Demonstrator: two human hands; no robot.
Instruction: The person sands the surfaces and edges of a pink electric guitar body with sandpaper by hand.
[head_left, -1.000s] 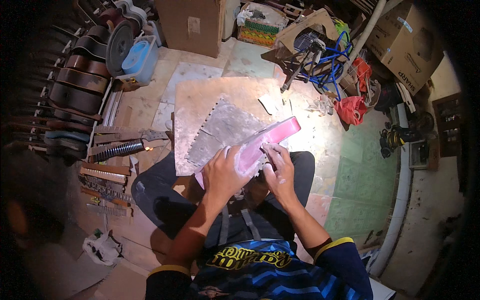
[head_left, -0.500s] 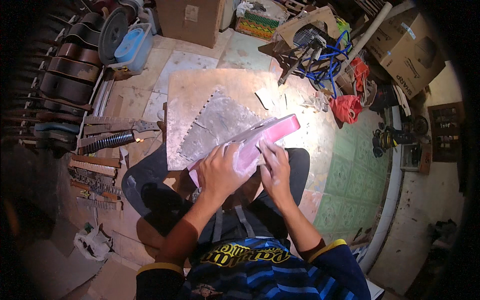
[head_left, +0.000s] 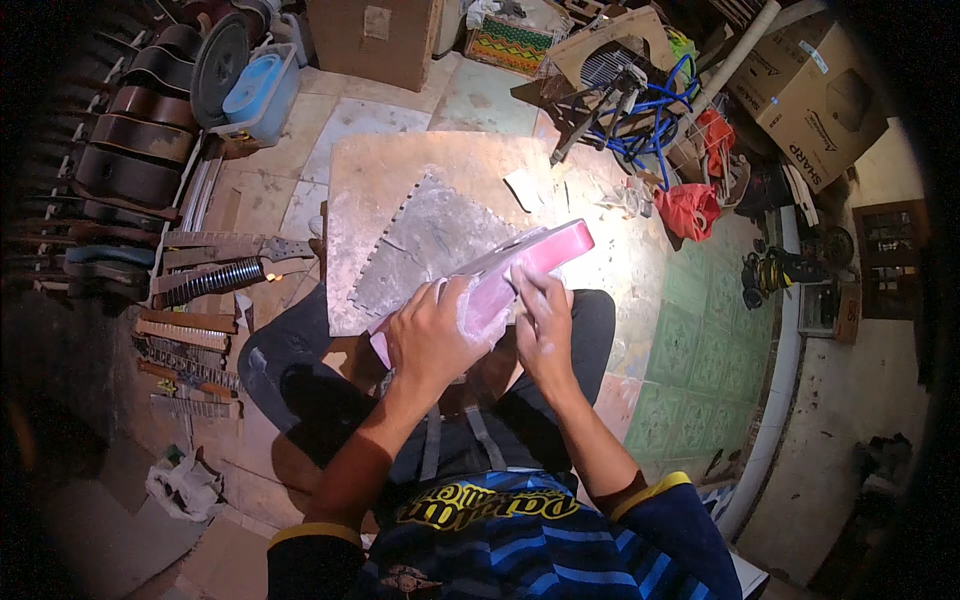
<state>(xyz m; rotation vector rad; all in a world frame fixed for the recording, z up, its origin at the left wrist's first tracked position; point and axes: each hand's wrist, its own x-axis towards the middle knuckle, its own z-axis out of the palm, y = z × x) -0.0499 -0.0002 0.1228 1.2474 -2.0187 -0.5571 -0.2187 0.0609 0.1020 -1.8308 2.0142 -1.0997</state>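
Observation:
A pink guitar body (head_left: 556,250), dusted with white powder, is tilted on edge above my lap, its rounded far end pointing up and right. My left hand (head_left: 432,325) is wrapped over its near left part and grips it, thumb and fingers powdered white. Against the side facing me, my right hand (head_left: 545,325) presses its bent, whitened fingertips. Whether a small piece lies under those fingers is hidden. Beneath the body lies a grey mat (head_left: 425,235) with toothed edges, covered in dust, on a wooden board (head_left: 375,160).
Several files and saw-like tools (head_left: 205,330) lie on the floor at left, near hanging guitars (head_left: 145,145). A blue tub (head_left: 260,95) stands at the far left. Coiled blue hose (head_left: 640,140), a red bag (head_left: 690,210) and cardboard boxes (head_left: 815,110) sit at far right.
My right hand has slid slightly up along the guitar body's side, its fingers straighter than before. My left hand keeps its grip. The whole view has shifted a little.

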